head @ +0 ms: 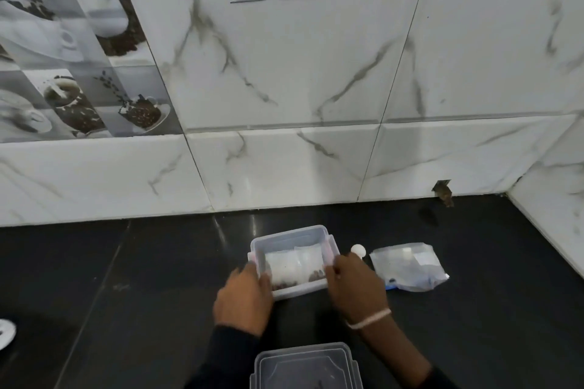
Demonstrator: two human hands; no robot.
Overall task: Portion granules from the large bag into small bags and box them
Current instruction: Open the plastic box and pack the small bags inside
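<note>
Two hands are mine, and both are on the box. Closest to me, at the near edge of the black counter (94, 278), sits the clear lid (305, 368). I think it waits there so I can snap it on when the box is full.

A bit past the lid is my left hand (243, 298). Its fingers are curled round the left wall of the clear box (286, 238). My right hand (355, 283) has a pale band on the wrist, and its fingers pinch the right wall. I hold both sides so the box stays put and does not slide on the shiny top.

Inside the box lie small bags (295, 264), flat on the bottom. Dark granules show in their near ends. They lie flat so more can fit on top, I think.

Just to the right of the box is a little white round thing (358, 251), touching my right hand or very close. I cannot tell what it is. It may be a scoop.

Farther right lies the large bag (409, 267), crumpled and flat on its side, near the right edge of the counter. It looks nearly empty, so I guess most of the work is done.

Behind it all stands the white marble wall (300, 88), where the counter ends.
</note>
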